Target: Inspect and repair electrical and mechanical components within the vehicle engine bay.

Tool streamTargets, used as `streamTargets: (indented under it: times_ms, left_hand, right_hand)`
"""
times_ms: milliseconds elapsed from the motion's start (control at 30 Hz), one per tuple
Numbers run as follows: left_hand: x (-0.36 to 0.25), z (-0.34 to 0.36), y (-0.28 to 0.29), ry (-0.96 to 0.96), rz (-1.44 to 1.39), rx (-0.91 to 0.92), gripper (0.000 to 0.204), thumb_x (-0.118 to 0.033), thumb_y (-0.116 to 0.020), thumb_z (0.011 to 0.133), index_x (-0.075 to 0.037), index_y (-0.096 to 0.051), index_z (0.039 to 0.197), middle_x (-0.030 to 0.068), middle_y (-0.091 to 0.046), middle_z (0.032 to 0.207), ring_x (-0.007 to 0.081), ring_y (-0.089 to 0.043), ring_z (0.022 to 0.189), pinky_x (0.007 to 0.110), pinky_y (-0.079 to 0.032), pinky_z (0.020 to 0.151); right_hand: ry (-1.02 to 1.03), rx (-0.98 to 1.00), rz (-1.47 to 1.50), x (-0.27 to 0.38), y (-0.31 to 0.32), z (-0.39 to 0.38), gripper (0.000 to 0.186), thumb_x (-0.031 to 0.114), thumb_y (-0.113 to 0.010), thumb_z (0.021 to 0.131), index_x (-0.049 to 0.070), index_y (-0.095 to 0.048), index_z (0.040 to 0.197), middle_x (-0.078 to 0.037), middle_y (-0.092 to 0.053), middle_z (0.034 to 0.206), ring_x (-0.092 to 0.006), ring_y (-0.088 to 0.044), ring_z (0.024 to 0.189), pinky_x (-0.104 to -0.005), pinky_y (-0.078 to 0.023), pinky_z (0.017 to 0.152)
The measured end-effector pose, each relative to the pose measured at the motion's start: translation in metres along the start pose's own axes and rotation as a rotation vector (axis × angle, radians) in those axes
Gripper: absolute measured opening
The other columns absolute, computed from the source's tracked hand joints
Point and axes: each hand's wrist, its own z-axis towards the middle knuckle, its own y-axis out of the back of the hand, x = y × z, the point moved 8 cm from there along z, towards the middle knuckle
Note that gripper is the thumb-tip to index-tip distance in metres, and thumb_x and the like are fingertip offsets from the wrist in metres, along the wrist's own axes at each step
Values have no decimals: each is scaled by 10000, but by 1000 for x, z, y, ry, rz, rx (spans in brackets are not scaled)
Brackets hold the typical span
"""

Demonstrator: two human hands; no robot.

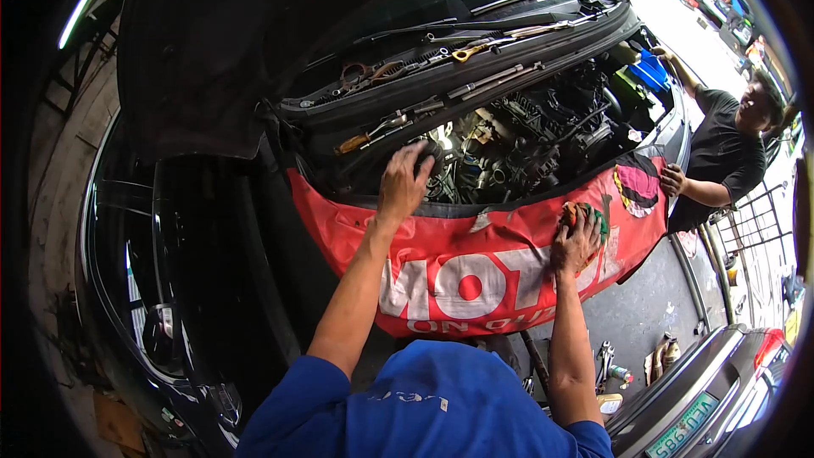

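The relation that counts is between the right hand (578,242) and the rag (603,226): the bunched, multicoloured cloth lies directly under that grip's fingers, spilling out to their right, with no clear long axis. This grip is closed over the rag and rests with it on the red cover (339,220) draped across the car's front. The left hand is well apart from it, so the right is plainly the nearer one.

The left hand (404,180) has its fingers apart, and nothing shows in its grip. It hovers at the near edge of the engine bay (551,136), with a bright light (446,137) just to the right of its fingertips. Beyond and slightly left of this grip lies a screwdriver (352,145), its long axis slanting up to the right.

As for edges, the cover's dark upper rim runs just beyond the right grip, and the bay opens past it. To the right of that grip, a co-worker's hand (673,180) touches the cover's far end, which limits sideways room there. The raised hood (195,76) hangs beyond the left grip, mostly to its left. Between the two grips lies a wide stretch of cover.
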Motion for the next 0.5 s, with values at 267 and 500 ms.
streamTargets:
  times_ms: [267,500]
  left_hand:
    - [26,56,12,-10,213,-126,373,-227,-601,911,-1,-586,1207,182,-604,1202,343,-536,1170,430,-382,1047]
    - [39,31,-13,-85,455,-34,576,-237,-631,878,-151,-430,1410,131,-281,1519,351,-286,1389,510,-218,1154]
  right_hand:
    - [-19,25,0,-2,-1,0,533,285,-604,805,195,-532,1325,-79,-395,1485,-317,-282,1402,-494,-172,1141]
    - [-35,8,-11,-2,1,1,541,279,-602,807,199,-529,1337,-75,-402,1478,-322,-291,1392,-496,-180,1140]
